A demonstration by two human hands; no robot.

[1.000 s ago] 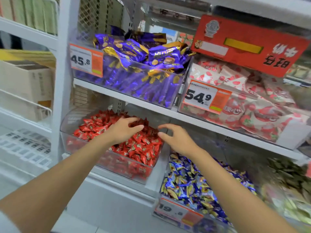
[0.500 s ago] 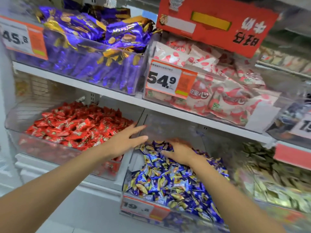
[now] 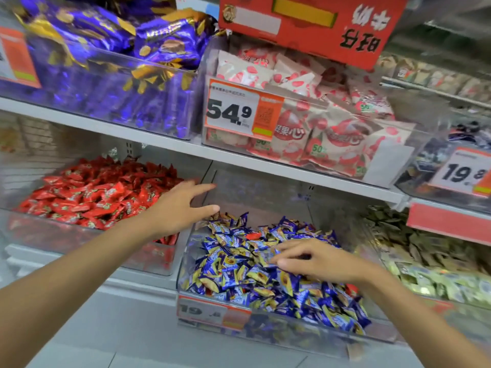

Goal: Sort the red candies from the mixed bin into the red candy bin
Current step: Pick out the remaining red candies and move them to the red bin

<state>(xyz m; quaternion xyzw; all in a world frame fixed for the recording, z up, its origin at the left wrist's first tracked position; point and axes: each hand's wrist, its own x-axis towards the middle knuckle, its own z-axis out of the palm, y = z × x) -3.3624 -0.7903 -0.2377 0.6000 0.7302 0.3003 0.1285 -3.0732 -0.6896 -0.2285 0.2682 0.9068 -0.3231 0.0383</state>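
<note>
The mixed bin (image 3: 292, 332) is a clear bin on the lower shelf, full of blue and yellow wrapped candies. A red candy (image 3: 253, 236) lies among them near the back, and another red candy (image 3: 352, 289) shows at the right. My right hand (image 3: 316, 260) rests on the blue pile with its fingers bent down into the candies; whether it holds one is hidden. To the left stands the red candy bin (image 3: 53, 235), heaped with red wrappers. My left hand (image 3: 180, 208) is spread open over the wall between the two bins, holding nothing.
The white shelf (image 3: 265, 160) above carries a bin of purple packs (image 3: 111, 102) and a bin of pink and white packs (image 3: 305, 123) with a 54.9 price tag. A red sign (image 3: 310, 19) hangs overhead. A bin of pale green candies (image 3: 430, 264) stands to the right.
The view swung right and down. My left hand moved off the red candies to the divider between the bins. My right hand dropped into the blue pile and slid nearer.
</note>
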